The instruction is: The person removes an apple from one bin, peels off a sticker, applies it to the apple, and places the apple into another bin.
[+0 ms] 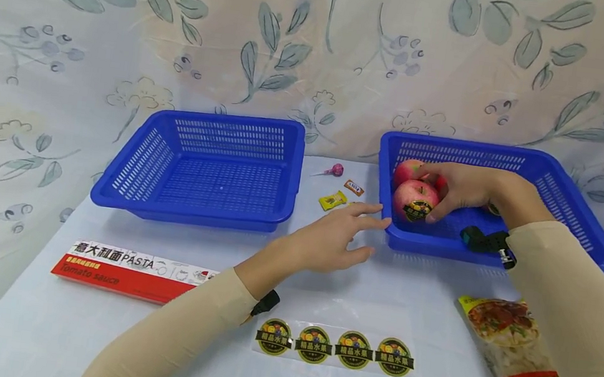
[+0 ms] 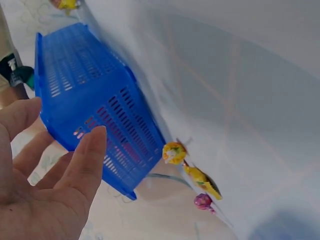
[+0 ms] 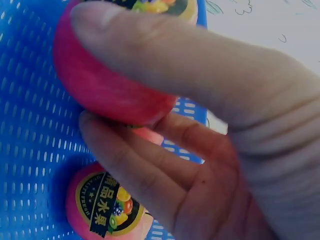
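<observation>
My right hand (image 1: pixel 430 197) reaches into the right blue basket (image 1: pixel 561 195) and grips a red apple (image 1: pixel 413 203) that bears a round fruit sticker. A second red apple (image 1: pixel 406 168) lies just behind it. In the right wrist view my thumb (image 3: pixel 165 55) crosses the held apple (image 3: pixel 110 90), and another stickered apple (image 3: pixel 107 212) sits on the basket floor (image 3: pixel 30 150). My left hand (image 1: pixel 356 230) is open on the table, its fingertips at the basket's front left corner. The left wrist view shows that open hand (image 2: pixel 45 190) beside the basket wall (image 2: pixel 95 115).
An empty blue basket (image 1: pixel 208 167) stands at the left. Between the baskets lie a pink lollipop (image 1: pixel 333 170), an orange sweet (image 1: pixel 354 187) and a yellow sweet (image 1: pixel 332 200). Near me are a sticker strip (image 1: pixel 336 347), a red pasta box (image 1: pixel 128 271) and a noodle packet (image 1: pixel 530 361).
</observation>
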{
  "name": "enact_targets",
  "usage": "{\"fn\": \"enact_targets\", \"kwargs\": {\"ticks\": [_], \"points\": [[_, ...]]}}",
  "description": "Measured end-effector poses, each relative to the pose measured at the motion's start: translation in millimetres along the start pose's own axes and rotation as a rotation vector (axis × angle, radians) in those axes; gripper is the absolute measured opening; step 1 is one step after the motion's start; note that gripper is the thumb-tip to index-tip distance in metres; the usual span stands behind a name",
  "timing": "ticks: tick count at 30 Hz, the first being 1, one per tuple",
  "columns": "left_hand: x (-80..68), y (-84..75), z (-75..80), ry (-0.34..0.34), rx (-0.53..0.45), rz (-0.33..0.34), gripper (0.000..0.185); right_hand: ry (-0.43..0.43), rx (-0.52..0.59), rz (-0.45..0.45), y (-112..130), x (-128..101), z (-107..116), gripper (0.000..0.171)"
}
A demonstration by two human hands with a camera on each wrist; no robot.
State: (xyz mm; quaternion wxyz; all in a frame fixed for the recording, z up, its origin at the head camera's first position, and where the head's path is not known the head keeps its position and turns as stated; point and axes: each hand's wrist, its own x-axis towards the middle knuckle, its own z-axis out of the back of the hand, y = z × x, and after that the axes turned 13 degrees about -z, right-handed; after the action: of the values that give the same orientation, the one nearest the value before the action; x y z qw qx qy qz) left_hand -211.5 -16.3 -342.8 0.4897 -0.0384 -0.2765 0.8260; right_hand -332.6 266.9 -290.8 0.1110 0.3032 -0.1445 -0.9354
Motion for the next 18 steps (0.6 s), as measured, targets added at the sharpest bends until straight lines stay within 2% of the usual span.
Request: {"fn": "enact_targets", "kwargs": {"ticks": [3, 11, 18], "points": [[2.3, 0.5, -2.4, -0.006, -0.003, -0.008, 0.055, 0.012, -0.026, -0.02, -2, 2, -2, 0.099], [4.3, 1.1, -11.9, -0.004, -0.012, -0.025, 0.055, 0.047, -0.189, -0.035, -6, 7, -16, 0.094], [2.5, 2.1, -13.1, 0.027, -0.011, -0.032, 0.058, 0.078, -0.241, -0.089, -1, 4, -19, 0.102]]}}
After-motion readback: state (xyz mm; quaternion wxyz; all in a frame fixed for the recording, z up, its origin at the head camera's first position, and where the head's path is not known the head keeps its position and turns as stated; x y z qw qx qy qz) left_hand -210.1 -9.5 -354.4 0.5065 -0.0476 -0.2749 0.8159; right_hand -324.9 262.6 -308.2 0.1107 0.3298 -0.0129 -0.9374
